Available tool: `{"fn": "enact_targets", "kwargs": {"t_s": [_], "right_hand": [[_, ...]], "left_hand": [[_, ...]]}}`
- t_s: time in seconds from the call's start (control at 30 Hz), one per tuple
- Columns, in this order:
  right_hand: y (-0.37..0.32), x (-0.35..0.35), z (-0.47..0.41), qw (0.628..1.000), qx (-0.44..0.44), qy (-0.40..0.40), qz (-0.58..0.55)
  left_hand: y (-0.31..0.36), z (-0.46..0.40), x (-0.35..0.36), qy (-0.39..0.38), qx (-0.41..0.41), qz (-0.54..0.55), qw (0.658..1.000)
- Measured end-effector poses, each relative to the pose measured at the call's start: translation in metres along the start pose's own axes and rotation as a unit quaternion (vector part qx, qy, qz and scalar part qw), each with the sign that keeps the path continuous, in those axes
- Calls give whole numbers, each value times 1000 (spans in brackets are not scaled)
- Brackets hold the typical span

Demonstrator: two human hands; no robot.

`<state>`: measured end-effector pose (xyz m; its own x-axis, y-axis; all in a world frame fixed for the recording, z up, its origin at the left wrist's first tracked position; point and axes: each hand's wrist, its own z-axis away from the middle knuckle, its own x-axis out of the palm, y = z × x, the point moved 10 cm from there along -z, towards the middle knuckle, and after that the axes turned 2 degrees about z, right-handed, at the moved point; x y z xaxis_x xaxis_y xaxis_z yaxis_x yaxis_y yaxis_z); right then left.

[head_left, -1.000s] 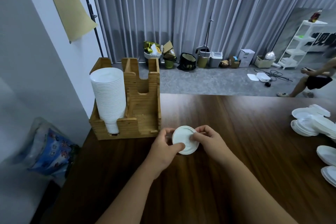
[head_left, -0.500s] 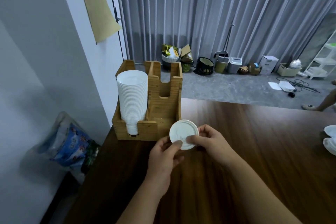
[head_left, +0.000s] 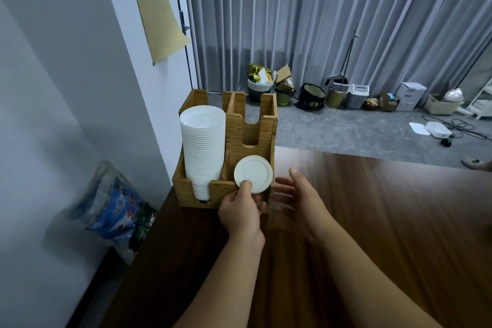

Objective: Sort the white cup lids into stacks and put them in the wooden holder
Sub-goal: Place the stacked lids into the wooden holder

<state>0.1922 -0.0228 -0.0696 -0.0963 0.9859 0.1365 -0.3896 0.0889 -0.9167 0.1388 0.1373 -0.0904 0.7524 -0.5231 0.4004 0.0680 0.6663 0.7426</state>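
The wooden holder [head_left: 255,136] stands at the far left corner of the table [head_left: 386,221], and its left compartment is filled by a tall stack of white lids [head_left: 203,152] that rises above the wooden walls. The right compartment, with its U-shaped slot in the front wall, looks free as far as I can see, though its floor is hidden.

The left hand [head_left: 241,212] pinches a single white lid [head_left: 253,173] by its lower edge, thumb on the face, holding it upright just in front of the right compartment. To do this well, I'd say the lid should be tipped flat and lowered squarely through the open top, so it lies level at the bottom; a tilted first lid would make every later one sit crooked.

The lid itself is a plain round disc, white, with a raised rim and faint moulded rings on its face. It looks thin and light, likely to flex if squeezed.

The right hand [head_left: 298,200] hovers just beside the lid, fingers spread and loose, holding nothing.
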Motion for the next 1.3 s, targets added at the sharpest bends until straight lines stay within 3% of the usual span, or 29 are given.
{"fn": "enact_targets", "kwargs": {"t_s": [0.27, 0.5, 0.83, 0.97, 1.3], "right_hand": [[5, -1, -3, 999, 14, 9, -27], [1, -2, 3, 999, 10, -3, -41], [9, -11, 3, 999, 13, -10, -48], [18, -45, 9, 998, 18, 16, -51], [17, -204, 56, 979, 17, 185, -79]], "left_hand": [[-16, -3, 3, 33, -41, -58, 997], [-30, -7, -16, -24, -37, -131, 990], [-21, -9, -22, -103, 41, -248, 962], [-24, 0, -23, -120, 76, -282, 949], [-93, 62, 66, -278, 102, -332, 895]]}}
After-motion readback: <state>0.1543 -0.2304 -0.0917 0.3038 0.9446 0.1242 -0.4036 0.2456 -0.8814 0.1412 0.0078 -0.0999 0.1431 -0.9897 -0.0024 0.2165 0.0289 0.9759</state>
